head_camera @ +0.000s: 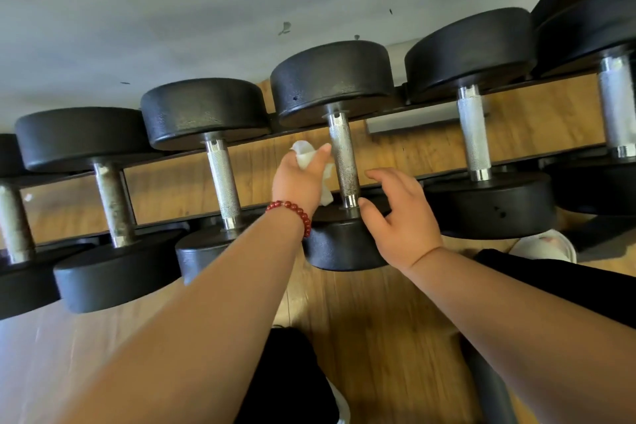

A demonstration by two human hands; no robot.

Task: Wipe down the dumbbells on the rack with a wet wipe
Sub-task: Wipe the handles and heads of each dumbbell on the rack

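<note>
**Wipe poised beside the middle dumbbell's handle**
At frame centre, the left hand [303, 182] pinches the crumpled wet wipe [304, 155] just beside the knurled handle [344, 162] of the middle dumbbell [332, 83] on the rack [299, 131]. The right hand [395, 217], fingers spread and empty, is at its near head. A loose pinch could let the wipe drop.

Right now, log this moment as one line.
left hand grips wet wipe beside middle dumbbell's handle | right hand open at its near head | wipe-to-handle contact unclear
</note>
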